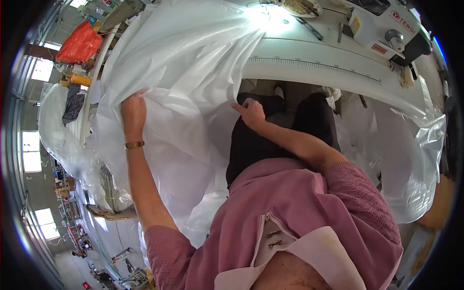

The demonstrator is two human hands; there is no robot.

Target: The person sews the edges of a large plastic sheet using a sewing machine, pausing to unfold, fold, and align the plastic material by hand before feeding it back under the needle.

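Observation:
A large white, slightly see-through sheet (179, 63) spreads over the left part of the sewing table (314, 55) and hangs down in folds beside my legs. At its left side, my left hand (134, 113) is closed on a bunched fold, with the fingertips partly hidden in the material. My right hand (251, 113), above my dark trousers, pinches the sheet's right edge between thumb and fingers. Between my two hands the sheet sags in loose creases. Its upper end narrows toward a bright lamp (266, 19) at the back of the table.
A sewing machine (377, 31) stands at the back right. Tweezers or a similar slim tool (309, 29) and a small dish (302, 7) lie near the lamp. A printed ruler (314, 65) runs along the front edge. Clear plastic (406, 159) hangs at right; a red bag (79, 43) sits far left.

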